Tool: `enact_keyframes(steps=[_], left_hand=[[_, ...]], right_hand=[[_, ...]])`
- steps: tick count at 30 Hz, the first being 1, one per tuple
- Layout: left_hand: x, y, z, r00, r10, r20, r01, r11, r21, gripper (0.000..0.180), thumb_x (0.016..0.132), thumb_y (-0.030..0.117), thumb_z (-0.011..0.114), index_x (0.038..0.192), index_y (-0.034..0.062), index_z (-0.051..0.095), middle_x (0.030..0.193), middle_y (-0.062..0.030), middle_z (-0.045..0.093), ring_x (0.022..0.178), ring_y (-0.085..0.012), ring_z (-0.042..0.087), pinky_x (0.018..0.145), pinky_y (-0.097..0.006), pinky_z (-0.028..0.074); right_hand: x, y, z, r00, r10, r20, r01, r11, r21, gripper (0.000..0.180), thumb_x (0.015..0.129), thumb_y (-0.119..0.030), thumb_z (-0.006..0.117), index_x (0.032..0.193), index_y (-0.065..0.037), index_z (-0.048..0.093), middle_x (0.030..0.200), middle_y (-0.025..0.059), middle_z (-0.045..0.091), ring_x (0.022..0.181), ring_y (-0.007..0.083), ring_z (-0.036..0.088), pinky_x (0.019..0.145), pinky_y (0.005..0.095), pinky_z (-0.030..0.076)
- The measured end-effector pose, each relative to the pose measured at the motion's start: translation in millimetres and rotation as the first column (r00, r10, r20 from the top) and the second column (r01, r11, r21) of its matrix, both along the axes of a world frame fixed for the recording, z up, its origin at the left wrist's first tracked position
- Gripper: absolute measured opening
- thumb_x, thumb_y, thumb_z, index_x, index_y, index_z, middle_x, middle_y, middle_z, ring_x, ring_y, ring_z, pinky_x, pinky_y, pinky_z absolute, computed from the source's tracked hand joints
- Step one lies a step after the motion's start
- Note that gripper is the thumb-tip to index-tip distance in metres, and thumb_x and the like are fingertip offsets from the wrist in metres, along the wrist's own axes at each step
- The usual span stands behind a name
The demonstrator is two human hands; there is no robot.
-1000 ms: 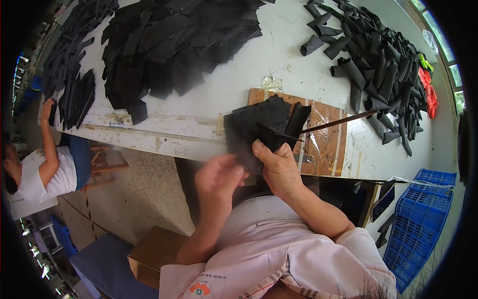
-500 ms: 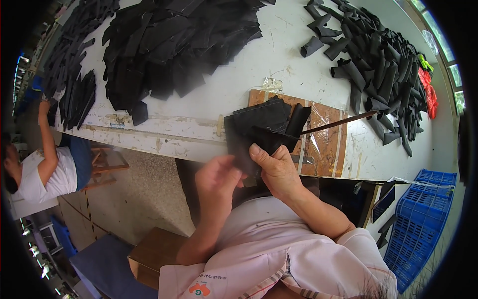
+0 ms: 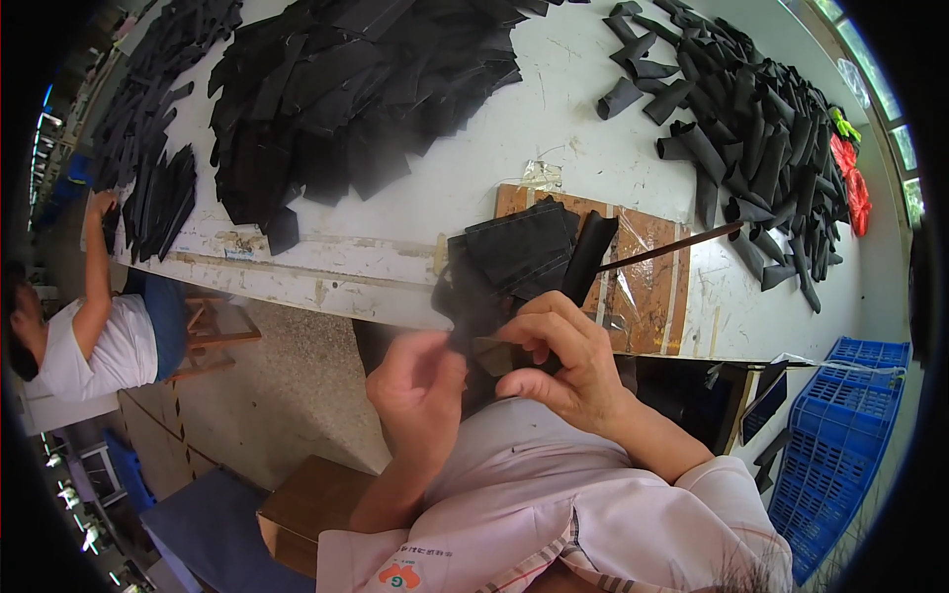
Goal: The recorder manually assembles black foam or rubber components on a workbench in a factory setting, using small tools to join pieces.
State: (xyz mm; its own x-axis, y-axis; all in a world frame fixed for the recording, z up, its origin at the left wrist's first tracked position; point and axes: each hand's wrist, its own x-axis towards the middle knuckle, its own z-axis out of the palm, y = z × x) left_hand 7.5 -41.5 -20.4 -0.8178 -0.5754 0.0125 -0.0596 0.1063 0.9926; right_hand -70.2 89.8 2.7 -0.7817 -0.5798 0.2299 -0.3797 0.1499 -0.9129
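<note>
While both hands pinch black fabric pieces (image 3: 514,262), brown cardboard box (image 3: 306,514) below

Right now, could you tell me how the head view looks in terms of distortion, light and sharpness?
Head view: strong fisheye, so the white table edge bows and black corners frame the picture; daylight is even and soft, with faint shadows and no harsh glare; the left hand and right hand pinching a black fabric piece look slightly soft; the blue crate near the rim is stretched.
</note>
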Motion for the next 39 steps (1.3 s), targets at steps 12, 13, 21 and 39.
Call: enact_keyframes(steps=[12,13,21,39], left_hand=[[-3,11,-16,0.998,0.06,0.004,-0.059,0.988,-0.143,0.012,0.072,-0.007,0.057,0.082,-0.0015,0.055,0.068,-0.0064,0.059,0.051,-0.006,0.051,0.043,-0.019,0.039],[-5,10,-13,0.996,0.06,0.066,-0.069,0.989,0.133,0.012,0.073,-0.009,0.057,0.082,-0.0021,0.053,0.068,-0.0065,0.058,0.046,-0.0032,0.046,0.036,-0.016,0.033],[-6,-9,-4,0.973,-0.195,-0.121,0.197,0.446,0.873,0.03,0.068,-0.009,0.053,0.096,0.0006,0.047,0.075,-0.0043,0.053,0.043,-0.0015,0.033,0.036,-0.014,0.025],[-15,15,-22,0.998,0.029,-0.049,-0.033,0.995,-0.096,0.013,0.073,-0.005,0.051,0.086,-0.0043,0.055,0.074,-0.0069,0.059,0.054,-0.0056,0.052,0.046,-0.019,0.04]], right_hand=[[7,-17,-42,0.849,0.052,-0.526,0.085,0.969,0.232,0.024,0.061,-0.003,0.062,0.083,0.001,0.053,0.075,0.0084,0.047,0.067,0.0227,0.05,0.052,0.0306,0.043],[7,-17,-45,0.851,0.033,-0.524,0.114,0.962,0.247,0.025,0.06,-0.003,0.062,0.082,0.001,0.052,0.076,0.0088,0.046,0.068,0.0231,0.051,0.053,0.0307,0.043],[1,-10,-31,0.998,-0.024,0.05,0.021,0.998,0.06,0.01,0.068,-0.002,0.058,0.077,0.001,0.056,0.07,0.008,0.05,0.061,0.0191,0.053,0.052,0.0279,0.042],[1,-2,-41,0.594,0.189,0.782,0.014,0.969,-0.246,0.021,0.083,-0.021,0.055,0.073,-0.003,0.05,0.063,-0.0017,0.042,0.055,0.0064,0.038,0.05,0.0191,0.031]])
